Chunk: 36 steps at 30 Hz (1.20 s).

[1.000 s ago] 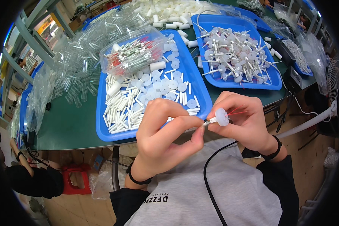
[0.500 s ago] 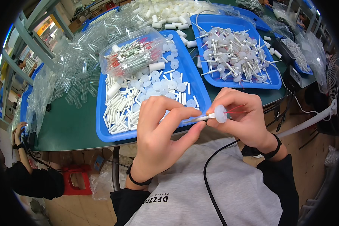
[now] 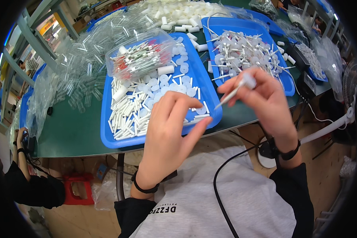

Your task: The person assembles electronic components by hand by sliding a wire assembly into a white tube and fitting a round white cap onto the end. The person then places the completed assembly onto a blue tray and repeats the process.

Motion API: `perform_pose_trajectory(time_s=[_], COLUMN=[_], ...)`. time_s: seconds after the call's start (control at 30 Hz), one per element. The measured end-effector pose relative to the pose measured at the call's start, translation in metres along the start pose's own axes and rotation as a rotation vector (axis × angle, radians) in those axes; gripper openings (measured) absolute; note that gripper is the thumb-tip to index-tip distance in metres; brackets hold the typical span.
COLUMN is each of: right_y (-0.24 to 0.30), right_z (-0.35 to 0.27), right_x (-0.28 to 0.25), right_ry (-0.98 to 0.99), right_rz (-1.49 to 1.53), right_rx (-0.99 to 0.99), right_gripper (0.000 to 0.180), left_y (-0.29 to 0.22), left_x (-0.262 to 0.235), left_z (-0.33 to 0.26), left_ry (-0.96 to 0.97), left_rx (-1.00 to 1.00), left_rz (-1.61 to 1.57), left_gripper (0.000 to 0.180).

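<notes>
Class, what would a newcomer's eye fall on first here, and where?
On the green table, a blue tray of loose white rods and pale discs stands left of another blue tray heaped with disc-and-rod pieces. In front of them, the right hand holds a similar piece.

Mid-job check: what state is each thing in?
Left hand: thumb and fingers apart, nothing seen held
Right hand: pinching the assembly, motion-blurred
Assembly: held tilted, disc end up, off the trays
Left tray: loaded with loose rods and discs
Clear box: filled, resting on left tray
Right tray: heaped with assemblies
Clear tubes: piled loose
</notes>
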State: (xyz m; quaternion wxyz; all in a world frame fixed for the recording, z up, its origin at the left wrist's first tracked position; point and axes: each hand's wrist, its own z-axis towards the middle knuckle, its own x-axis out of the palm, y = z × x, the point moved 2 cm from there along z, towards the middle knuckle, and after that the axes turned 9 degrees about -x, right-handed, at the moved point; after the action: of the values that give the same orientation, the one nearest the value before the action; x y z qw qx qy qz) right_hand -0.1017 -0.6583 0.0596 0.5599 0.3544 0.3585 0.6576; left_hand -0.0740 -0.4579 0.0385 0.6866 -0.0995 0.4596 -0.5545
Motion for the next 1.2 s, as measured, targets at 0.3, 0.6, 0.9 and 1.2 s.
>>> perform_pose_trajectory(time_s=[0.3, 0.6, 0.9, 1.2], right_y=[0.021, 0.019, -0.021, -0.094], right_z=[0.047, 0.066, 0.175, 0.214], right_x=[-0.091, 0.022, 0.089, 0.097], right_ry=[-0.362, 0.206, 0.595, 0.750], right_rz=[-1.389, -1.183, -1.411, -1.444], right_rx=[-0.352, -0.218, -0.286, -0.405], right_gripper=[0.025, 0.023, 0.015, 0.013], left_y=[0.020, 0.030, 0.028, 0.028], left_x=[0.012, 0.015, 0.015, 0.016], left_z=[0.018, 0.027, 0.024, 0.026], left_ry=[0.129, 0.266, 0.228, 0.268], left_rx=[-0.127, -0.092, -0.011, -0.150], left_rz=[0.290, 0.251, 0.300, 0.094], left_gripper=[0.020, 0.016, 0.012, 0.011])
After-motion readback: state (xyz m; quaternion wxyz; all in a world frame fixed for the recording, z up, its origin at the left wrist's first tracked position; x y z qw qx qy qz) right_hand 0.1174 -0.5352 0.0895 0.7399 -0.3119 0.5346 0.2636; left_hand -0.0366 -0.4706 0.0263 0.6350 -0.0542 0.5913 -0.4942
